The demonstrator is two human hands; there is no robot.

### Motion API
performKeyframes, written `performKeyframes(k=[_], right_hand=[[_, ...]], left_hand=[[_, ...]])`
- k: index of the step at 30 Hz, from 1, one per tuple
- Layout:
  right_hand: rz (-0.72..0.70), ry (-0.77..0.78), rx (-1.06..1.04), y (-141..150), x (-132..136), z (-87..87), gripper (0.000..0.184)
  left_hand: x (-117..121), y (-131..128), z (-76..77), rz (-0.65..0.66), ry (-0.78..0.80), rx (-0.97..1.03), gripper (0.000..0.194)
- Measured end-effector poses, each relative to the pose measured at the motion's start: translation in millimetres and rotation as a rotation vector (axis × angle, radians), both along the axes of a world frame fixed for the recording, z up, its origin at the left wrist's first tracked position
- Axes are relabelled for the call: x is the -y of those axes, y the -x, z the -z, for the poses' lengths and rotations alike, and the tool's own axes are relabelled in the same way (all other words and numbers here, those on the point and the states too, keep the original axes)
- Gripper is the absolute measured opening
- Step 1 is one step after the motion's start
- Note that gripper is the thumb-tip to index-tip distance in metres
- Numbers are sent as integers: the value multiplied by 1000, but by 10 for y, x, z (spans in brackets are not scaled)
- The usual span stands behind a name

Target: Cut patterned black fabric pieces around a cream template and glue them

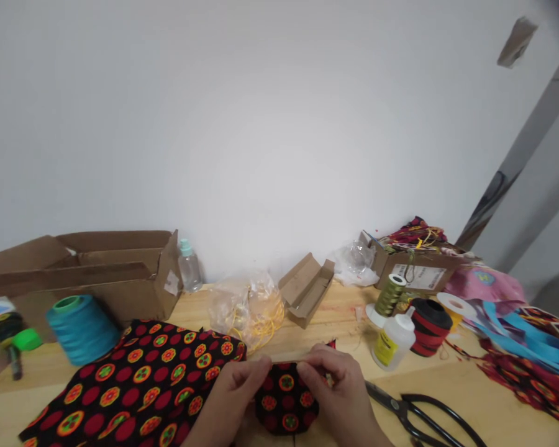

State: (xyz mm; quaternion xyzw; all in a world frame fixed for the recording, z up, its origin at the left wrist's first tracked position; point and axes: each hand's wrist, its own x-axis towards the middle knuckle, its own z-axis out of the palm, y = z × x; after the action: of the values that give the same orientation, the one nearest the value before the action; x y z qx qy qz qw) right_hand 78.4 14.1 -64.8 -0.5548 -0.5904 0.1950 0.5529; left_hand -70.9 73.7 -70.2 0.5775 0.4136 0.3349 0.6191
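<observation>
A small piece of black fabric with red and orange flower prints hangs between my hands near the table's front edge. My left hand pinches its upper left corner between thumb and fingers. At the upper right corner, my right hand grips the same piece. To the left, a large sheet of matching printed fabric lies spread out, partly behind my left forearm. Black-handled scissors rest just right of my right hand, their blades partly hidden by it.
At the back left stand a long cardboard box, a blue thread cone and a clear bottle. Yellow cord in plastic and a small open carton lie mid-table. A glue bottle stands right, before a filled box.
</observation>
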Motion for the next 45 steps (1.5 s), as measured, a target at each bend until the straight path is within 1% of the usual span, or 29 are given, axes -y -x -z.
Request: performKeyframes(k=[4,8,12,15,17,19,21,24,26,29,31,33,35,38,41,42,44,45], right_hand=[[-6,46,-28,-3,0,18,24],[-15,127,-71,24,0,7,24],[-6,226,-209,61,-17,-20,22],[-8,241,-285,64,-43,-18,24],[-40,256,-323,53,-57,-4,27],[-78,282,-369,41,-66,14,31],[-102,303,-410,31,-71,30,30],[-79,307,-461,16,-83,60,27],[-41,299,-488,-4,-100,87,28],[6,269,-503,-45,-131,121,29],[12,235,-480,-67,-142,129,32],[-3,186,-428,-81,-141,118,34],[-3,123,-365,-98,-127,85,30],[63,36,-281,-156,-72,-17,28],[133,-6,-203,-261,67,-166,25],[139,-8,-158,-305,140,-206,22],[134,0,20,-412,323,-234,14],[131,7,219,-479,427,-214,13]], left_hand=[[14,-8,-36,30,-22,5,48],[36,2,-58,113,-73,-10,38],[62,-2,-40,150,-127,-68,37],[62,-7,-24,182,-161,-90,37],[50,-7,-11,169,-157,-87,36],[33,0,9,116,-123,-70,36],[16,12,33,46,-74,-47,36],[-12,30,58,-17,14,16,44],[-28,31,58,21,72,130,42],[-42,12,40,118,151,241,30],[-48,-4,32,141,193,238,26],[-54,-14,35,135,213,252,23],[-60,-15,46,112,223,283,23],[-70,-10,65,66,249,336,27],[-90,-6,68,59,282,352,30],[-97,-5,65,61,285,357,30],[-109,-4,57,61,289,372,31],[-112,-3,54,57,293,380,31]])
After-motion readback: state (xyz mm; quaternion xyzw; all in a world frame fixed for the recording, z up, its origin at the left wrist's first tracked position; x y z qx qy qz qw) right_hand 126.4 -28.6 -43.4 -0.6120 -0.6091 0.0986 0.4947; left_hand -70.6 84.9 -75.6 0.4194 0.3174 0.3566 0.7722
